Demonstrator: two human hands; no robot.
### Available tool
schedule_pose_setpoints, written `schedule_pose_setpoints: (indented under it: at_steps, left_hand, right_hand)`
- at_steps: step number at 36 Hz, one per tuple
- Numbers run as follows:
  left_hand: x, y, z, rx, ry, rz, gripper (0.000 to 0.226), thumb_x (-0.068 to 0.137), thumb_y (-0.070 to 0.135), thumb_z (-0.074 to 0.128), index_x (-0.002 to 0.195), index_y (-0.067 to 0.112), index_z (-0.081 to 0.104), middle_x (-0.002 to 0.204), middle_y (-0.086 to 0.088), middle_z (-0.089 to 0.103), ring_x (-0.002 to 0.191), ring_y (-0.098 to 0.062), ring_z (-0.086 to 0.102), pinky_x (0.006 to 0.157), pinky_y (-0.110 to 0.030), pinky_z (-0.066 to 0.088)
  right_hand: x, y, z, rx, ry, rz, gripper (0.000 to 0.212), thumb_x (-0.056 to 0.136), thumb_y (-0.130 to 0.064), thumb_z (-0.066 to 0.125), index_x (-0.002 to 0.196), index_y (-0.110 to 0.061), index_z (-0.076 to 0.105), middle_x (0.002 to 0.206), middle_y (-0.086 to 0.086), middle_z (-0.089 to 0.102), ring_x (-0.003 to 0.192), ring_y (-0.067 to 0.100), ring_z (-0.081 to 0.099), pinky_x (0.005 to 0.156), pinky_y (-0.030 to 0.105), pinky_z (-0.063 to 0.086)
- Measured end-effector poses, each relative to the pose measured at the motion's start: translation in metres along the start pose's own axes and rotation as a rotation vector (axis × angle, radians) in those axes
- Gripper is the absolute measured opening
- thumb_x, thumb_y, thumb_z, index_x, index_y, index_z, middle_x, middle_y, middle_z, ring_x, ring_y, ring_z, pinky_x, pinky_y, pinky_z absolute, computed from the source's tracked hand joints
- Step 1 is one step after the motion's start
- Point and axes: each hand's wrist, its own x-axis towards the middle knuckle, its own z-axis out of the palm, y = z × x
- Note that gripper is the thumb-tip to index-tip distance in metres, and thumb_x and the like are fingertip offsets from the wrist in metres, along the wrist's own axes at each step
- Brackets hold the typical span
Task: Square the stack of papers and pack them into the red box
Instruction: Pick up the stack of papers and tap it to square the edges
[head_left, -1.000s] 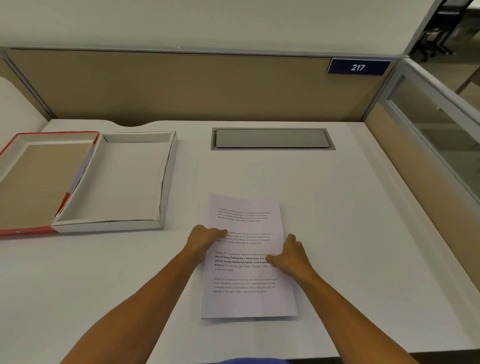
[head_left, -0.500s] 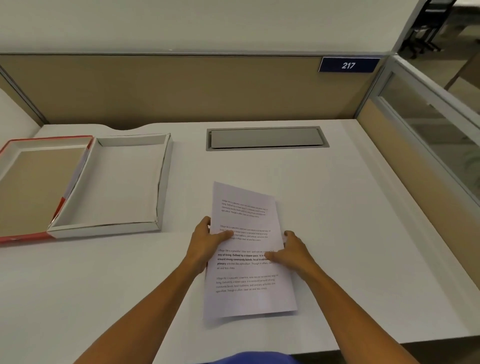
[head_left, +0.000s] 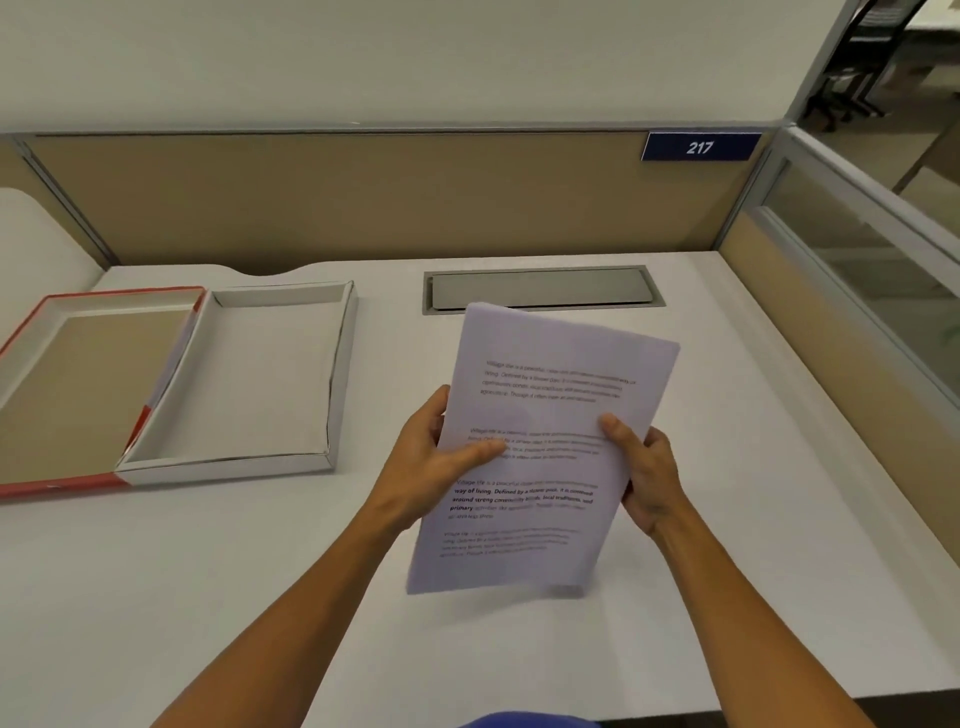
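The stack of printed white papers (head_left: 545, 410) is lifted off the white desk (head_left: 727, 467) and tilted up toward me, top edge leaning right. My left hand (head_left: 431, 457) grips its left edge, thumb on the front page. My right hand (head_left: 644, 478) grips its right edge, thumb on top. The red box (head_left: 31, 488) lies open at the far left with a brown floor. Its white-lined half (head_left: 343, 374) lies open beside it, to the left of the papers.
A grey metal cable hatch (head_left: 540, 288) is set into the desk behind the papers. Beige partition walls close off the back and right, with a blue "217" sign (head_left: 700, 147). The desk's front edge runs near the bottom right.
The papers lay flat on the desk under both hands a second ago. Both hands have since closed on their side edges and raised the stack, tilting it upright.
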Motion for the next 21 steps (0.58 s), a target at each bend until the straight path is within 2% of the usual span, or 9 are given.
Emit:
schedule_pose_setpoints:
  at_steps: [3, 6, 11, 15, 18, 21]
  left_hand:
    - [-0.001, -0.001, 0.001, -0.014, 0.104, 0.062, 0.046, 0.075, 0.035, 0.078, 0.115, 0.04, 0.056, 0.104, 0.014, 0.071, 0.094, -0.016, 0.072, 0.073, -0.036, 0.064]
    - [-0.001, -0.004, 0.002, -0.005, 0.215, 0.125, 0.052, 0.077, 0.032, 0.075, 0.125, 0.026, 0.056, 0.11, 0.004, 0.07, 0.095, -0.021, 0.071, 0.075, -0.038, 0.064]
    - [-0.003, -0.015, 0.005, -0.033, 0.365, 0.206, 0.051, 0.081, 0.027, 0.073, 0.129, 0.02, 0.054, 0.11, -0.002, 0.068, 0.098, -0.023, 0.069, 0.074, -0.036, 0.063]
    - [-0.008, -0.032, 0.007, -0.029, 0.439, 0.202, 0.056, 0.082, 0.026, 0.073, 0.133, 0.016, 0.051, 0.11, -0.003, 0.067, 0.1, -0.019, 0.067, 0.075, -0.034, 0.063]
    - [-0.016, -0.046, 0.01, -0.039, 0.457, 0.191, 0.057, 0.081, 0.026, 0.073, 0.132, 0.012, 0.051, 0.109, -0.007, 0.067, 0.1, -0.02, 0.068, 0.076, -0.039, 0.063]
    - [-0.019, -0.053, 0.014, -0.069, 0.455, 0.193, 0.058, 0.081, 0.025, 0.074, 0.133, 0.011, 0.051, 0.111, -0.01, 0.067, 0.103, -0.023, 0.067, 0.076, -0.038, 0.064]
  right_hand:
    - [-0.012, -0.012, 0.02, -0.092, 0.049, -0.127, 0.021, 0.075, -0.043, 0.079, 0.091, -0.03, 0.082, 0.093, 0.002, 0.081, 0.081, 0.026, 0.078, 0.064, 0.038, 0.063]
    - [-0.023, -0.017, 0.039, -0.174, 0.095, -0.231, 0.022, 0.073, -0.057, 0.074, 0.085, -0.039, 0.08, 0.083, -0.005, 0.079, 0.075, 0.021, 0.078, 0.058, 0.031, 0.061]
    - [-0.033, -0.017, 0.057, -0.268, 0.075, -0.304, 0.02, 0.078, -0.061, 0.068, 0.086, -0.045, 0.077, 0.081, -0.009, 0.078, 0.076, 0.015, 0.076, 0.055, 0.023, 0.059]
    - [-0.036, -0.01, 0.06, -0.308, 0.02, -0.273, 0.022, 0.082, -0.059, 0.066, 0.088, -0.041, 0.077, 0.083, -0.006, 0.078, 0.079, 0.017, 0.076, 0.058, 0.025, 0.059]
    - [-0.038, -0.003, 0.057, -0.304, 0.002, -0.257, 0.024, 0.081, -0.059, 0.067, 0.088, -0.039, 0.078, 0.082, -0.003, 0.077, 0.08, 0.018, 0.075, 0.061, 0.027, 0.06]
    - [-0.041, 0.002, 0.053, -0.298, -0.005, -0.257, 0.023, 0.08, -0.058, 0.068, 0.086, -0.038, 0.077, 0.083, 0.008, 0.074, 0.079, 0.02, 0.073, 0.061, 0.038, 0.064]
